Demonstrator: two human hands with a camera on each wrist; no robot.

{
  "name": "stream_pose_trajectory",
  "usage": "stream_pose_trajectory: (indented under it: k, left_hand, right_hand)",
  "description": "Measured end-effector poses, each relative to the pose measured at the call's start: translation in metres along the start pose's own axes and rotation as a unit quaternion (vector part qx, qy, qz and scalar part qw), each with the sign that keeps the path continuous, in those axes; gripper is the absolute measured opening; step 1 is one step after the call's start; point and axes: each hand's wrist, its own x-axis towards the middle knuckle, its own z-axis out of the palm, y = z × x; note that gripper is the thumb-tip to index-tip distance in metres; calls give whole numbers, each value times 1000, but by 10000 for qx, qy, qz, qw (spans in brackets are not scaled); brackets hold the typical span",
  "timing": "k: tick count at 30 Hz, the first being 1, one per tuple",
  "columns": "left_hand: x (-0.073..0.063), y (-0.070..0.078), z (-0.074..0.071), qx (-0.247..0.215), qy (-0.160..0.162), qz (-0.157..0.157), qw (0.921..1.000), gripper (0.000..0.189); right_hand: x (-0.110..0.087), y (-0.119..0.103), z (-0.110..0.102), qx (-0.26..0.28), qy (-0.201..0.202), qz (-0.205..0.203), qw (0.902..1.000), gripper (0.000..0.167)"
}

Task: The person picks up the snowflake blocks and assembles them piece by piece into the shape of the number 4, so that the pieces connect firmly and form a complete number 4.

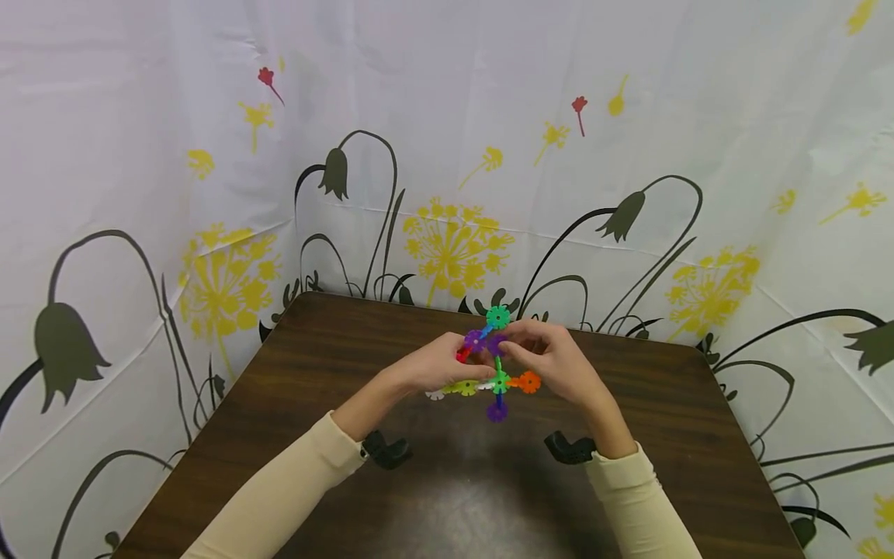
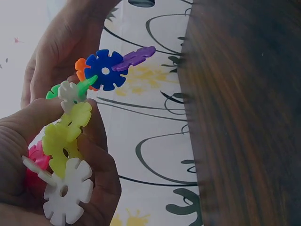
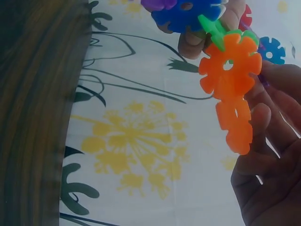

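Observation:
A chain of interlocking plastic flower discs is held up over the table, between both hands. My left hand (image 1: 436, 365) grips its left part, with yellow discs (image 2: 55, 136) and a white disc (image 2: 77, 188) showing in the left wrist view. Thumb and fingers of my right hand (image 1: 559, 361) pinch a purple disc (image 1: 497, 346) at the upper part. Above it stands a teal disc (image 1: 498, 317). Lower down are a green disc (image 1: 504, 376), an orange disc (image 3: 214, 77) and a blue disc (image 2: 109, 83). Fingers partly hide the red piece (image 1: 462, 355).
The dark wooden table (image 1: 335, 349) lies under the hands. Around its far and side edges hangs a white curtain (image 1: 447, 93) printed with flowers. Black wrist-camera mounts (image 1: 387, 450) stick out below both wrists.

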Motion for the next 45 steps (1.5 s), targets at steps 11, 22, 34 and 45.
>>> stream_pose_trajectory:
  k: [11, 22, 34, 45]
  left_hand:
    - [-2, 1, 0, -58, 61, 71, 9999, 13]
    - [-3, -6, -5, -309, 41, -53, 9995, 19]
    - [-2, -5, -8, -210, 182, 1, 9996, 31]
    - [2, -6, -5, -136, 126, 112, 9998, 29]
  right_hand:
    - [5, 7, 2, 86, -209, -104, 9997, 16]
    - [1, -4, 1, -657, -586, -320, 9956, 36]
    - [-5, -29, -5, -2318, -851, -392, 9682, 59]
    - [-8, -21, -3, -2115, -703, -516, 9735, 53]
